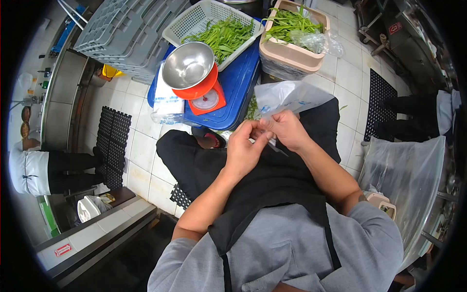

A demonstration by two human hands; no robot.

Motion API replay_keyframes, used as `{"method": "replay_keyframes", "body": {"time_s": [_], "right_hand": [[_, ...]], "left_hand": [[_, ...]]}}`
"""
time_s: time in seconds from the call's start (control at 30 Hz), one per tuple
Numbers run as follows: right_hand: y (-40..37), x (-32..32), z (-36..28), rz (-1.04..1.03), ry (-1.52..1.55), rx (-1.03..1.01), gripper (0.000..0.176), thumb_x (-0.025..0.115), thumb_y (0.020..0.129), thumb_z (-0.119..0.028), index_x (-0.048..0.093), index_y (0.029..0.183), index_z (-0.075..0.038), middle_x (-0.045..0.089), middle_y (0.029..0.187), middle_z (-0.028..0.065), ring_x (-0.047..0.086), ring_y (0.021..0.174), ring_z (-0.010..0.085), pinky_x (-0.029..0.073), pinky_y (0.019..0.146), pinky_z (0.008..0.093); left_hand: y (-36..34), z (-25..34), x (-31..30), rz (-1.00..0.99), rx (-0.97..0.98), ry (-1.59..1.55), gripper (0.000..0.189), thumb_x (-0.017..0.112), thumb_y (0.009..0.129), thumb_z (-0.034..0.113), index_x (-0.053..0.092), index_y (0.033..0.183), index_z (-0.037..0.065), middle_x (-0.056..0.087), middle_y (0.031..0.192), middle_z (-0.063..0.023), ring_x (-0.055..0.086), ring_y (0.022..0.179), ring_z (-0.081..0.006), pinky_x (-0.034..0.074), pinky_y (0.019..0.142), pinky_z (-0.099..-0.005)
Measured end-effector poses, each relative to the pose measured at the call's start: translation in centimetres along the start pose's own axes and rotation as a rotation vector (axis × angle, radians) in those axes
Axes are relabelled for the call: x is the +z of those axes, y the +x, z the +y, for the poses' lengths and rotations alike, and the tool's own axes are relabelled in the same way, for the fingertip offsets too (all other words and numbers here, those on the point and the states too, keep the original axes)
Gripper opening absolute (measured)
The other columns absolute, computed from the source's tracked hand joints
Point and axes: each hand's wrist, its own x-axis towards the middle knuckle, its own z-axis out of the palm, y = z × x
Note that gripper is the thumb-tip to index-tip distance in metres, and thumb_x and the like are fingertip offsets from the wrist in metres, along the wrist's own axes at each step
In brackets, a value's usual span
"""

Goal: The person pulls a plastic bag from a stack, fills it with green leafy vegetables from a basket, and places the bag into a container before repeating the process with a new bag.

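Observation:
My left hand (245,150) and my right hand (288,130) meet above my lap, fingers pinched together. Between them is a clear plastic bag (292,96) with blue print, its wide part spreading out beyond my right hand. My fingers hide the part they grip. In front of me, a steel bowl (188,65) rests on an orange dial scale (208,100). The scale stands on a blue lid (243,73), beside a stack of printed plastic bags (169,100). Behind the bowl, leafy greens (226,39) lie in a pale perforated basket (176,30).
A beige tub (292,56) holds more greens and crumpled plastic at the front right. Grey crates (129,36) are stacked at the front left. Black mats (113,146) lie on the tiled floor. One person (34,170) stands at the left, another (440,112) at the right.

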Motion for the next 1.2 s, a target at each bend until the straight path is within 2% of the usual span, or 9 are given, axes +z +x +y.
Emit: {"method": "replay_keyframes", "body": {"time_s": [0.27, 0.43, 0.5, 0.73, 0.87, 0.97, 1.07, 1.17, 1.2], "right_hand": [[0.2, -1.7, -0.1, 0.019, -0.100, 0.064, 0.027, 0.062, 0.096, -0.021, 0.061, 0.076, -0.004, 0.064, 0.072, 0.0030, 0.060, 0.068, 0.0101, 0.046, 0.062, 0.0240], [1.3, -3.4, 1.4, 0.159, -0.135, 0.002, 0.022, 0.059, 0.093, -0.011, 0.057, 0.072, -0.005, 0.064, 0.076, 0.0030, 0.055, 0.064, 0.0098, 0.042, 0.058, 0.0252], [1.8, -3.9, 1.8, 0.263, 0.102, 0.078, 0.020, 0.057, 0.091, -0.006, 0.055, 0.071, -0.006, 0.065, 0.079, 0.0049, 0.056, 0.065, 0.0116, 0.043, 0.058, 0.0261], [2.3, -5.1, 2.5, 0.254, 0.510, 0.045, 0.007, 0.062, 0.091, -0.010, 0.056, 0.089, -0.008, 0.056, 0.078, 0.0011, 0.055, 0.070, 0.0126, 0.045, 0.061, 0.0283], [0.7, -2.4, -0.1, 0.215, -0.638, -0.094, 0.025, 0.069, 0.091, -0.024, 0.059, 0.103, -0.005, 0.051, 0.076, -0.0023, 0.048, 0.072, 0.0081, 0.041, 0.067, 0.0247], [1.2, -3.5, 2.5, 0.033, -0.576, 0.039, 0.022, 0.066, 0.094, -0.023, 0.059, 0.102, -0.004, 0.052, 0.076, -0.0025, 0.049, 0.074, 0.0080, 0.042, 0.071, 0.0248], [1.5, -4.9, 2.9, 0.089, 0.305, 0.033, 0.017, 0.057, 0.100, -0.021, 0.060, 0.096, -0.005, 0.054, 0.077, -0.0019, 0.052, 0.074, 0.0101, 0.044, 0.075, 0.0271], [1.2, -5.5, 3.3, 0.052, 0.612, 0.130, 0.018, 0.054, 0.101, -0.021, 0.059, 0.096, -0.005, 0.055, 0.080, -0.0026, 0.053, 0.075, 0.0099, 0.045, 0.075, 0.0279], [1.1, -5.6, 3.2, 0.008, 0.568, 0.164, 0.018, 0.054, 0.101, -0.022, 0.059, 0.097, -0.005, 0.055, 0.080, -0.0026, 0.053, 0.075, 0.0094, 0.045, 0.074, 0.0275]], "left_hand": [[1.7, -1.9, -2.7, -0.111, -0.180, 0.048, 0.012, 0.062, 0.095, 0.013, 0.059, 0.090, 0.003, 0.062, 0.081, -0.0001, 0.053, 0.071, -0.0073, 0.043, 0.066, -0.0229], [2.6, -3.1, -4.1, 0.001, -0.360, -0.953, 0.006, 0.052, 0.098, 0.011, 0.053, 0.097, 0.005, 0.066, 0.094, -0.0109, 0.066, 0.088, -0.0244, 0.052, 0.087, -0.0396], [3.1, -3.0, -4.7, 0.083, -0.407, -1.092, 0.008, 0.054, 0.097, 0.010, 0.052, 0.100, 0.003, 0.065, 0.094, -0.0100, 0.062, 0.077, -0.0191, 0.051, 0.075, -0.0325], [2.5, -2.6, -5.2, -0.342, -0.201, 0.637, 0.023, 0.060, 0.097, 0.029, 0.062, 0.090, 0.007, 0.064, 0.075, -0.0014, 0.059, 0.067, -0.0162, 0.048, 0.063, -0.0303], [3.2, -6.6, -6.0, 0.152, -0.500, -0.812, 0.025, 0.055, 0.100, 0.030, 0.060, 0.097, 0.007, 0.069, 0.091, -0.0083, 0.068, 0.082, -0.0211, 0.055, 0.075, -0.0320], [3.5, -3.4, -6.3, 0.108, -0.756, -1.101, 0.019, 0.057, 0.099, 0.022, 0.059, 0.103, 0.004, 0.067, 0.097, -0.0115, 0.066, 0.092, -0.0237, 0.052, 0.086, -0.0367], [2.4, -4.5, -7.3, -0.353, -0.361, -0.017, 0.013, 0.059, 0.095, 0.012, 0.059, 0.105, 0.003, 0.066, 0.095, -0.0092, 0.064, 0.092, -0.0218, 0.049, 0.084, -0.0336], [3.0, -6.8, -7.3, -0.125, -0.376, 0.374, 0.016, 0.061, 0.090, 0.004, 0.059, 0.106, 0.003, 0.065, 0.095, -0.0072, 0.060, 0.092, -0.0187, 0.046, 0.081, -0.0299], [3.6, -6.6, -7.3, -0.057, -0.451, -0.322, 0.026, 0.056, 0.092, 0.005, 0.056, 0.117, 0.001, 0.066, 0.101, -0.0082, 0.063, 0.091, -0.0174, 0.049, 0.081, -0.0304]]}}
